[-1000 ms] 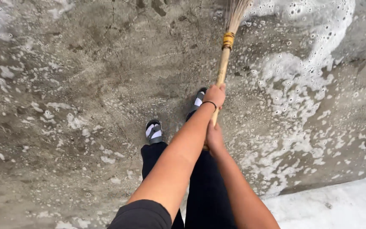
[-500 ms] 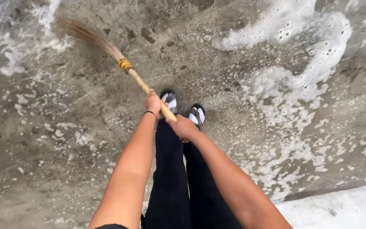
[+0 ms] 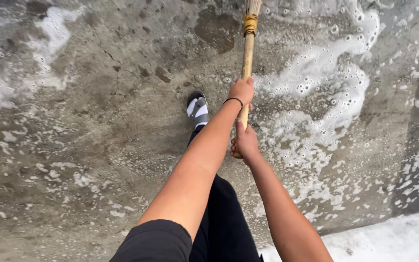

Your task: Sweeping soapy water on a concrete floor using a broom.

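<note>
Both hands clench the wooden broom handle (image 3: 246, 58): left hand (image 3: 241, 90) higher, right hand (image 3: 245, 142) at its end, bristles ahead. Much white soapy foam (image 3: 338, 87) covers the wet concrete floor (image 3: 98, 121) rightward; scrubbing looks partway through.

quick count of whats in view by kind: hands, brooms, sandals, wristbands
hands: 2, the left hand and the right hand, both on the handle
broom: 1
sandal: 1
black wristband: 1
total: 5
</note>
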